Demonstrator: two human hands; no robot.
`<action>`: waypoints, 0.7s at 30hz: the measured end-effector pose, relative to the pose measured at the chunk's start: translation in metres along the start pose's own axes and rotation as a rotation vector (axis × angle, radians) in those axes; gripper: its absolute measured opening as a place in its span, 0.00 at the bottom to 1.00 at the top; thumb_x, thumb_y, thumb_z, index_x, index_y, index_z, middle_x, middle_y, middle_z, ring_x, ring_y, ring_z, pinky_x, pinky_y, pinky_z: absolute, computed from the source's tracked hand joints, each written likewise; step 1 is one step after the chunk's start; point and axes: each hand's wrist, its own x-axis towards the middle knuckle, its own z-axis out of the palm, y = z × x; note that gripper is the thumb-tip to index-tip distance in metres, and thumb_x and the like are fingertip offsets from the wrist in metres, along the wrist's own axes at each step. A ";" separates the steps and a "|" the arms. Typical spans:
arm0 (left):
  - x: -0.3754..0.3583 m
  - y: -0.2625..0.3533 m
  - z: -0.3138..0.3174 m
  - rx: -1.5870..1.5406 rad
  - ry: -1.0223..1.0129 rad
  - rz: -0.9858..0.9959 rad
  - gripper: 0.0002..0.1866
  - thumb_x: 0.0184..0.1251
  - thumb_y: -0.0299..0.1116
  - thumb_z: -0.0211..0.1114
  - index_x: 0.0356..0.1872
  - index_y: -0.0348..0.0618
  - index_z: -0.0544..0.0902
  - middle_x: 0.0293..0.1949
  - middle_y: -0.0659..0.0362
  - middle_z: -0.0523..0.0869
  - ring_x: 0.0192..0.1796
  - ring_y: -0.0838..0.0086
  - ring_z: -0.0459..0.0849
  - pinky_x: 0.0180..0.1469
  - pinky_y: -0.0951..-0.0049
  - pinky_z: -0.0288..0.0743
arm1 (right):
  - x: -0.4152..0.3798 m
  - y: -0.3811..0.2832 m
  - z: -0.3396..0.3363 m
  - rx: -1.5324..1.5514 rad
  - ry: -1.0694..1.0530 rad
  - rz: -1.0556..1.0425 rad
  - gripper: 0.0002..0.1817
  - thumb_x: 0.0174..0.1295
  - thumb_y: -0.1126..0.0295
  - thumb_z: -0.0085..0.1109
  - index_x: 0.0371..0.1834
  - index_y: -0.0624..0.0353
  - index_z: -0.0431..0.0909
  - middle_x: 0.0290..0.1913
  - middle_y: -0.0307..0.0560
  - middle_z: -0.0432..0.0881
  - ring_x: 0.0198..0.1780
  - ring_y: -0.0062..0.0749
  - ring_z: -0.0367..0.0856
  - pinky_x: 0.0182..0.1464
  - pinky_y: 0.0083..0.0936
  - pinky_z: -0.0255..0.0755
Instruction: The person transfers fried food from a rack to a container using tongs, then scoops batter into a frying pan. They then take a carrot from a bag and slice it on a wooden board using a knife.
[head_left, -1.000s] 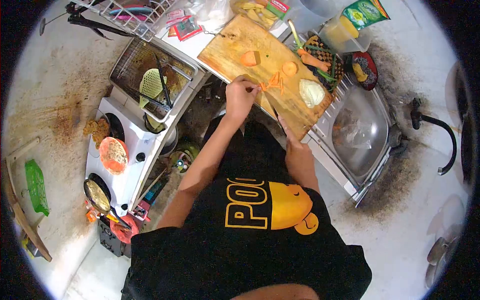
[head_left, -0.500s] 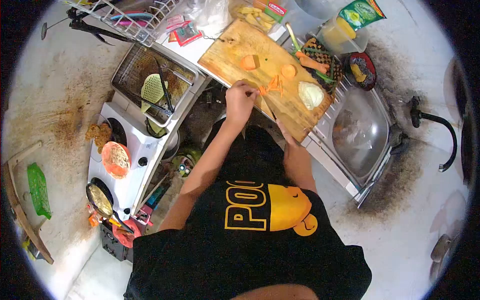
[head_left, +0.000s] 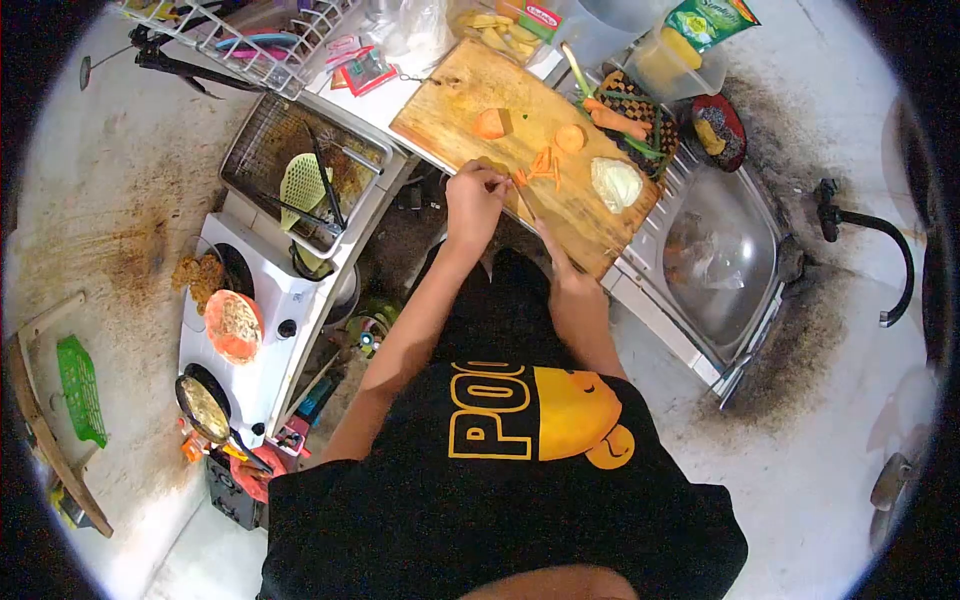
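Note:
My right hand (head_left: 577, 290) grips a knife (head_left: 540, 226), its tip pointing up and left at the near edge of the wooden cutting board (head_left: 450, 110). Beside the tip, my left hand (head_left: 474, 198) is closed in a pinch at the board's edge, next to the carrot strips (head_left: 543, 166). What its fingers press on is mostly hidden; a bit of orange carrot shows at the fingertips. Farther up the board lie a carrot chunk (head_left: 490, 123) and another cut carrot piece (head_left: 570, 138). A pale cabbage piece (head_left: 616, 185) rests toward the right end.
Whole carrots (head_left: 618, 120) and green onions lie in a woven basket (head_left: 640, 97) behind the board. To the right is a metal sink (head_left: 715, 260) with a black faucet (head_left: 875, 235). A fryer (head_left: 250, 150) and a stove (head_left: 265, 290) with a pan (head_left: 203, 405) stand left.
My right hand and the knife have shifted slightly left and up, closer to my left hand. The whole view has also moved a little. The carrot pieces stay in place on the board.

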 end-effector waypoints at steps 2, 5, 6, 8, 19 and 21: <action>-0.001 -0.003 0.001 0.102 0.030 0.088 0.04 0.48 0.21 0.70 0.27 0.33 0.86 0.29 0.48 0.82 0.28 0.57 0.83 0.33 0.66 0.77 | -0.013 0.006 -0.009 0.012 -0.121 0.090 0.33 0.65 0.77 0.44 0.71 0.30 0.60 0.35 0.66 0.81 0.35 0.63 0.81 0.40 0.51 0.76; -0.001 0.005 -0.002 0.096 0.003 0.060 0.04 0.47 0.20 0.69 0.27 0.33 0.85 0.28 0.47 0.82 0.28 0.57 0.83 0.33 0.65 0.77 | -0.020 0.026 0.003 0.035 0.041 -0.113 0.37 0.63 0.76 0.49 0.74 0.29 0.54 0.21 0.61 0.78 0.25 0.59 0.81 0.30 0.51 0.74; -0.001 0.002 -0.001 0.097 0.005 0.063 0.04 0.47 0.20 0.69 0.27 0.33 0.85 0.28 0.47 0.82 0.28 0.57 0.83 0.33 0.65 0.77 | -0.019 0.024 0.002 0.036 0.044 -0.115 0.37 0.63 0.76 0.49 0.74 0.29 0.54 0.21 0.61 0.78 0.25 0.59 0.81 0.30 0.51 0.74; 0.000 -0.004 0.000 0.056 0.024 0.086 0.04 0.46 0.20 0.69 0.27 0.33 0.85 0.27 0.47 0.81 0.28 0.56 0.83 0.33 0.64 0.77 | -0.013 0.016 0.000 0.143 0.094 -0.132 0.37 0.63 0.76 0.48 0.73 0.28 0.55 0.21 0.62 0.78 0.27 0.59 0.81 0.32 0.52 0.75; 0.002 -0.001 -0.003 0.108 0.016 0.064 0.05 0.46 0.23 0.70 0.26 0.34 0.86 0.28 0.47 0.82 0.29 0.56 0.84 0.34 0.65 0.77 | -0.012 0.004 0.005 0.013 -0.048 0.053 0.35 0.65 0.75 0.45 0.73 0.25 0.55 0.28 0.66 0.80 0.32 0.62 0.81 0.36 0.54 0.75; -0.001 -0.001 -0.001 0.107 0.022 0.063 0.05 0.48 0.24 0.70 0.27 0.35 0.87 0.27 0.47 0.83 0.29 0.57 0.84 0.34 0.66 0.77 | -0.020 0.014 0.006 0.037 -0.055 0.086 0.36 0.63 0.75 0.47 0.73 0.24 0.55 0.23 0.64 0.79 0.28 0.61 0.81 0.34 0.54 0.75</action>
